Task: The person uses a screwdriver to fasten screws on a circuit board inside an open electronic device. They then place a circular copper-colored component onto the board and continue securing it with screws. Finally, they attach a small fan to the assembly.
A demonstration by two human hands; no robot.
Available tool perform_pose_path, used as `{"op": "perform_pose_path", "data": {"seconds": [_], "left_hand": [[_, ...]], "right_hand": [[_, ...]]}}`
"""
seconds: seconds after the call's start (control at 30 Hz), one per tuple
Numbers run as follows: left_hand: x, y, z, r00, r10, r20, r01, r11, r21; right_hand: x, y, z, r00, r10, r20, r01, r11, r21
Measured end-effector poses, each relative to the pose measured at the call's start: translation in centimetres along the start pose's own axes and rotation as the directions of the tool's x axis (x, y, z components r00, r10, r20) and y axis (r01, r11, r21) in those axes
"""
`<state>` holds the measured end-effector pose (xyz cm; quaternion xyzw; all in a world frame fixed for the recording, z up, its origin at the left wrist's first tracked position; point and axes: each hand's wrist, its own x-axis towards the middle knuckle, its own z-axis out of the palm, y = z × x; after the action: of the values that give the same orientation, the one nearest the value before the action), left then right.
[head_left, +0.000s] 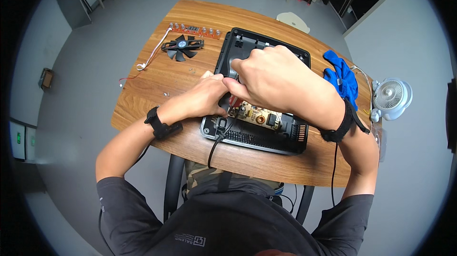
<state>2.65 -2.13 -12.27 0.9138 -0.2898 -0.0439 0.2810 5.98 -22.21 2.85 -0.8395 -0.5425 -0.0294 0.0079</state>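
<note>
A black plastic appliance housing (233, 138) lies open before me, with a tan circuit board (254, 114) and its copper coil in the near part. My right hand (273, 73) is closed in a fist above the board; whatever it grips is hidden beneath it. At the board's left edge, my left hand (207, 95) has its fingers curled and its thumb low by the housing. What lies between its fingers is hidden by the two hands. A black power cord (213, 153) runs out of the housing's near left corner.
Beyond my left hand lie a black fan (182, 44), an orange button board (202, 31) with a white cable (156, 52), and small screws (192, 71). On the right are blue gloves (343, 82) and a small white desk fan (392, 95). A white stool (293, 20) stands behind the table.
</note>
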Motion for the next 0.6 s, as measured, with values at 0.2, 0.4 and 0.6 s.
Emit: {"op": "perform_pose_path", "data": {"seconds": [0.2, 0.4, 0.6], "left_hand": [[0.3, -1.1, 1.1, 0.996, 0.057, -0.072, -0.054, 0.998, 0.040], [0.4, -0.9, 1.0, 0.996, 0.042, -0.080, -0.046, 0.998, -0.044], [-0.1, -0.1, 0.3, 0.997, 0.062, -0.042, -0.060, 0.997, 0.042]], "right_hand": [[-0.7, -0.4, 0.2, 0.988, -0.086, -0.127, 0.098, 0.991, 0.090], [-0.8, -0.3, -0.4, 0.995, -0.095, -0.018, 0.097, 0.971, 0.217], [-0.6, -0.7, 0.2, 1.000, -0.001, -0.027, 0.004, 0.994, 0.112]]}}
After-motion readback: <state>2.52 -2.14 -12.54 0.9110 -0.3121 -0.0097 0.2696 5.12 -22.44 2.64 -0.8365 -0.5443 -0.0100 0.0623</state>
